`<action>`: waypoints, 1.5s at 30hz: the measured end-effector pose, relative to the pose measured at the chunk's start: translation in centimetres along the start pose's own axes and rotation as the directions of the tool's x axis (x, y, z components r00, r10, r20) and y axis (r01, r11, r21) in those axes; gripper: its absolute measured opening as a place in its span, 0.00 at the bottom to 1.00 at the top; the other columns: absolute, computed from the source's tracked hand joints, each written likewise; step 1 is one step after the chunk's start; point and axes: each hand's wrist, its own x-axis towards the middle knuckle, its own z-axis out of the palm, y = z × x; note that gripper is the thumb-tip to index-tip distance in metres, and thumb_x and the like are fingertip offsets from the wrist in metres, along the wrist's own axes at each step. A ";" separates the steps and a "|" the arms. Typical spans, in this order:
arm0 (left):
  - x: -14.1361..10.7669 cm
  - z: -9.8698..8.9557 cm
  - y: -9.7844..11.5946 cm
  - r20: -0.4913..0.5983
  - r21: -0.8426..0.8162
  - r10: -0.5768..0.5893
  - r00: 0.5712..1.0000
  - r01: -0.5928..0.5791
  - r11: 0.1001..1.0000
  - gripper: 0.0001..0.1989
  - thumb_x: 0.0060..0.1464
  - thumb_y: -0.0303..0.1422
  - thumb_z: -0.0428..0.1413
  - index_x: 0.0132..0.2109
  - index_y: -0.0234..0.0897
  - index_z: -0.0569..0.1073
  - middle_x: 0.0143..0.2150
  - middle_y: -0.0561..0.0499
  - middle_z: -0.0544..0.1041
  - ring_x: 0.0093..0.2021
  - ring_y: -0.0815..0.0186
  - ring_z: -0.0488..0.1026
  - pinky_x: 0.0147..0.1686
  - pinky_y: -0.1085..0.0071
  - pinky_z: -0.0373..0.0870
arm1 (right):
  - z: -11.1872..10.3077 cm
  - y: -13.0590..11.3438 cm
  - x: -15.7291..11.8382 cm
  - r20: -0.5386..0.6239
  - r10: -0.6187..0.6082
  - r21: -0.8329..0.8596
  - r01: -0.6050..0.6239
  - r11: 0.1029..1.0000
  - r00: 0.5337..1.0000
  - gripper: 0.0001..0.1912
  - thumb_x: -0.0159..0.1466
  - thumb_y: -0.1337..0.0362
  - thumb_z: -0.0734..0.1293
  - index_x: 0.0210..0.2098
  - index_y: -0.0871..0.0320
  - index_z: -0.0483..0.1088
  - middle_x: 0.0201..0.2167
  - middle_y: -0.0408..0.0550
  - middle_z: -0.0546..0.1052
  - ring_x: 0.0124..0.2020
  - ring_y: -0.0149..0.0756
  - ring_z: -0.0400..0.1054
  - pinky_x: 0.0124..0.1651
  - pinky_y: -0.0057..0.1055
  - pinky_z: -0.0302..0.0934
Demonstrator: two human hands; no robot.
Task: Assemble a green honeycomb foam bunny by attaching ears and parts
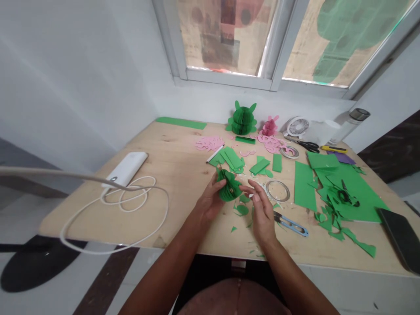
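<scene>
"Pinching the green pleated-paper figure (229, 190) over the tabletop (180, 179), your left hand (210, 194) could crush its folds by squeezing harder."

"And your right hand (263, 214), how's its grip?"

"Can't tell if it's pinching anything; the tape roll (288, 195) and blue thread snips (292, 225) crowd you there."

The held pleated paper (229, 190) is green.

Some fingers of the left hand (211, 199) hidden behind green folded paper (230, 189) at frame center, white bit (252, 196) by the right hand (263, 215) too small to identify, window (282, 43) cut off by top edge, cable (59, 173) by left, dark slab (398, 238) by right.
</scene>
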 end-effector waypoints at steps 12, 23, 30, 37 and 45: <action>-0.5 0.0 0.0 0.080 0.012 -0.046 0.996 0.045 0.999 0.32 0.41 0.31 0.62 0.56 0.48 0.66 0.51 0.48 0.77 0.49 0.54 0.75 0.50 0.55 0.67 | -0.8 -1.1 -1.2 0.010 -0.078 -0.022 0.079 0.997 0.997 0.19 0.67 0.54 0.58 0.54 0.51 0.66 0.42 0.50 0.79 0.47 0.43 0.71 0.53 0.46 0.61; -1.8 1.1 0.6 0.091 0.040 -0.059 0.994 0.056 0.998 0.36 0.39 0.30 0.62 0.58 0.49 0.64 0.51 0.48 0.76 0.51 0.53 0.73 0.50 0.54 0.67 | -1.5 -2.1 -3.1 0.041 -0.170 -0.142 0.175 0.974 0.985 0.19 0.67 0.56 0.58 0.55 0.51 0.65 0.45 0.50 0.78 0.50 0.44 0.69 0.56 0.46 0.57; -2.5 0.7 0.2 -0.097 0.181 0.015 0.995 0.002 0.983 0.34 0.40 0.23 0.63 0.55 0.48 0.65 0.45 0.52 0.77 0.42 0.64 0.74 0.43 0.66 0.70 | -5.7 -0.9 -2.5 -0.236 0.050 -0.034 -0.060 0.998 0.971 0.18 0.64 0.52 0.61 0.48 0.54 0.71 0.40 0.50 0.80 0.47 0.43 0.71 0.53 0.41 0.59; -3.2 1.8 -0.3 -0.103 0.122 0.017 0.995 -0.005 0.992 0.40 0.38 0.19 0.63 0.57 0.50 0.62 0.38 0.55 0.77 0.35 0.67 0.74 0.36 0.70 0.71 | -9.0 -1.2 -1.1 -0.314 0.330 0.316 -0.230 0.920 0.890 0.17 0.58 0.50 0.67 0.42 0.54 0.74 0.35 0.48 0.81 0.44 0.41 0.72 0.46 0.36 0.63; -3.3 1.6 -0.8 -0.283 0.112 0.048 0.958 -0.017 0.994 0.47 0.36 0.17 0.58 0.63 0.48 0.54 0.37 0.54 0.76 0.33 0.66 0.73 0.31 0.71 0.69 | -6.2 -1.9 -2.0 -0.144 0.433 0.460 -0.327 0.826 0.890 0.17 0.57 0.50 0.70 0.39 0.55 0.75 0.36 0.48 0.81 0.44 0.39 0.72 0.47 0.34 0.62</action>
